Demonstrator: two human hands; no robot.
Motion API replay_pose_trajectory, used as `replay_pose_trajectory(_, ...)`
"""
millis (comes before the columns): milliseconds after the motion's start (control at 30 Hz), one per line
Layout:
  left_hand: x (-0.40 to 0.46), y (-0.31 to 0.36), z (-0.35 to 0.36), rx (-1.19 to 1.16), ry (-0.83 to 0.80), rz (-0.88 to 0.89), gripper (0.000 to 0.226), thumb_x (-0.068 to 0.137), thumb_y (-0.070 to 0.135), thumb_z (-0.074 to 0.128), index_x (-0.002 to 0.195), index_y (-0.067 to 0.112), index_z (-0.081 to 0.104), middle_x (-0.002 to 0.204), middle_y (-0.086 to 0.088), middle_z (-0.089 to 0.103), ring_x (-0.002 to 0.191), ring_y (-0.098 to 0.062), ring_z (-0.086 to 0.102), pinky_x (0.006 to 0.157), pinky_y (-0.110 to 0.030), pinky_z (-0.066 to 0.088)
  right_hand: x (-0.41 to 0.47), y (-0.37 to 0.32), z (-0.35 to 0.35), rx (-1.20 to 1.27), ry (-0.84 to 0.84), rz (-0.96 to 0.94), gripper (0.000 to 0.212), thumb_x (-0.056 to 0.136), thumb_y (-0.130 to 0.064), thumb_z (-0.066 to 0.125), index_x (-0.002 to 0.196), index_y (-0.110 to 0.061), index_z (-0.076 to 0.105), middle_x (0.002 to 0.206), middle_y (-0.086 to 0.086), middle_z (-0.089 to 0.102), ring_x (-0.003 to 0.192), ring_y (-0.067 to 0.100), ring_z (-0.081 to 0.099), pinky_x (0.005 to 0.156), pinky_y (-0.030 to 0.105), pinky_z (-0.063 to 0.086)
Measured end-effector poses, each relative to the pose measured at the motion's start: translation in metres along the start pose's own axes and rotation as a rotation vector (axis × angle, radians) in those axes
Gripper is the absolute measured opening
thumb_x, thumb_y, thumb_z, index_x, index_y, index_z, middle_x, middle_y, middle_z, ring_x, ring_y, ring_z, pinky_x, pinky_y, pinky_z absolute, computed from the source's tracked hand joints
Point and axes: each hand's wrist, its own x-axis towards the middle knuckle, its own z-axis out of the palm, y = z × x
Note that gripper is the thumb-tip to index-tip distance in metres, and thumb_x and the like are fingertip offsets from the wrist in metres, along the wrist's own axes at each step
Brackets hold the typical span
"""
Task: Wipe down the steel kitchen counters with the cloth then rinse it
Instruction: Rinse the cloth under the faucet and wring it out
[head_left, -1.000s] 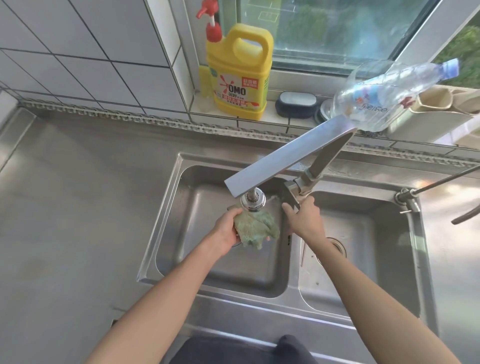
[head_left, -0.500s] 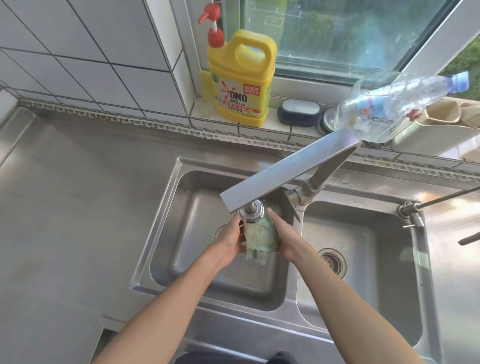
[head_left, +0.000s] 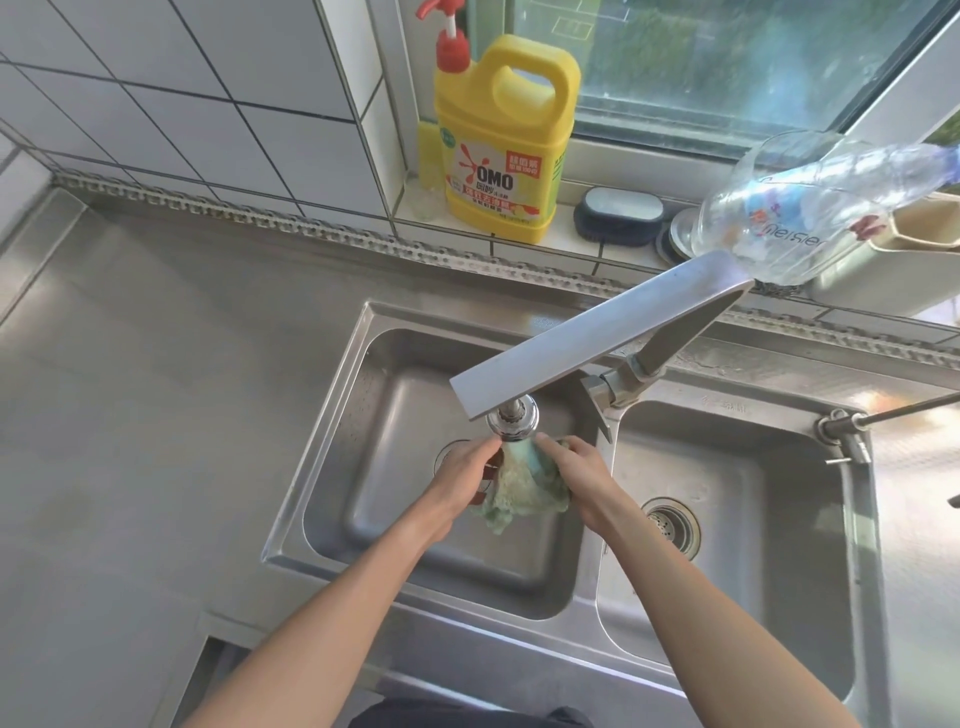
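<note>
Cloth: centre of the frame, directly under the faucet, over the left sink basin.
My left hand: grips the cloth's left side.
My right hand: grips its right side.
Counter: left of frame.

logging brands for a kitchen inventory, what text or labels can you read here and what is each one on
"OMO": red letters on the label of the yellow detergent jug on the window sill.
Chinese characters below and beside it on the same label: too small to read.
Blue lettering on the clear plastic bottle: appears reversed, not legible.
Nothing else carries text.
</note>
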Motion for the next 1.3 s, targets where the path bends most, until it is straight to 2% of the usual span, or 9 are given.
replay_pose_trajectory(133,0.000,0.000,-0.010,-0.050,0.066,0.015,0.022,0.105,0.026,0.050,0.093,0.022,0.068,0.084,-0.001,0.064,0.078,-0.017,0.055,0.074,-0.032,0.040,0.000,-0.010,0.002,-0.036,-0.106,-0.039,0.034,0.087,-0.036,0.079,0.106,-0.010,0.069,0.096,0.011,0.076,0.077,0.019,0.073,0.066,0.033,0.058)
replay_pose_trajectory(333,0.001,0.000,-0.018,-0.216,0.058,-0.070,0.035,0.101,0.035,0.053,0.073,0.024,0.070,0.066,0.009,0.067,0.058,-0.008,0.057,0.056,-0.022,0.043,0.001,-0.016,0.005,-0.133,-0.284,-0.017,0.048,0.079,-0.037,0.086,0.113,-0.004,0.074,0.110,0.019,0.077,0.102,0.033,0.075,0.095,0.046,0.057)
replay_pose_trajectory(400,-0.001,-0.001,-0.017,-0.247,-0.017,-0.065,0.018,0.085,0.038,0.066,0.085,0.022,0.075,0.075,0.002,0.071,0.063,-0.010,0.064,0.055,-0.021,0.045,0.000,-0.016,0.006,-0.129,-0.279,-0.030,0.055,0.075,-0.039,0.088,0.110,0.001,0.075,0.111,0.022,0.076,0.098,0.031,0.075,0.094,0.045,0.056)
replay_pose_trajectory(667,0.000,-0.009,-0.023,-0.327,-0.048,-0.068,0.044,0.066,0.012,0.068,0.109,0.008,0.072,0.094,-0.015,0.073,0.077,-0.025,0.070,0.061,-0.028,0.057,0.000,-0.022,0.017,0.008,-0.392,0.050,0.058,0.063,-0.040,0.083,0.108,-0.005,0.078,0.114,0.020,0.076,0.101,0.032,0.076,0.083,0.049,0.063)
replay_pose_trajectory(833,-0.001,-0.011,-0.037,-0.323,-0.198,-0.132,0.048,0.071,0.006,0.067,0.119,-0.001,0.063,0.105,-0.030,0.063,0.095,-0.045,0.061,0.068,-0.045,0.057,0.001,-0.024,0.025,0.007,-0.593,0.136,0.048,0.084,-0.049,0.077,0.112,-0.011,0.078,0.121,0.021,0.073,0.108,0.041,0.073,0.075,0.048,0.063)
replay_pose_trajectory(967,0.001,-0.009,-0.033,-0.255,-0.094,-0.120,0.044,0.068,0.012,0.074,0.109,-0.001,0.068,0.106,-0.025,0.067,0.098,-0.035,0.064,0.087,-0.046,0.049,0.000,-0.023,0.029,-0.087,-0.386,0.042,0.031,0.087,-0.044,0.075,0.097,-0.016,0.081,0.109,0.017,0.078,0.095,0.032,0.077,0.076,0.044,0.063)
replay_pose_trajectory(1067,0.005,-0.020,-0.032,-0.286,0.009,-0.135,0.049,0.074,0.031,0.086,0.115,0.008,0.075,0.102,-0.009,0.077,0.098,-0.027,0.067,0.091,-0.040,0.051,0.000,-0.023,0.025,-0.003,-0.282,-0.020,0.024,0.098,-0.026,0.065,0.109,-0.008,0.075,0.107,0.017,0.079,0.089,0.029,0.078,0.072,0.039,0.064)
replay_pose_trajectory(1200,0.011,-0.036,-0.024,-0.393,-0.014,-0.261,0.031,0.095,0.050,0.069,0.107,0.023,0.075,0.101,0.001,0.080,0.100,-0.020,0.069,0.104,-0.045,0.053,-0.006,-0.022,0.015,0.070,-0.208,-0.056,0.029,0.099,-0.029,0.066,0.118,-0.008,0.072,0.107,0.014,0.079,0.091,0.025,0.076,0.077,0.038,0.062)
replay_pose_trajectory(1300,0.014,-0.031,-0.013,-0.601,0.008,-0.260,0.024,0.101,0.043,0.062,0.101,0.022,0.074,0.092,-0.002,0.080,0.090,-0.020,0.071,0.080,-0.038,0.060,-0.010,-0.017,0.008,0.083,-0.152,-0.052,0.027,0.100,-0.034,0.064,0.112,-0.011,0.072,0.102,0.008,0.079,0.088,0.023,0.075,0.073,0.037,0.062)
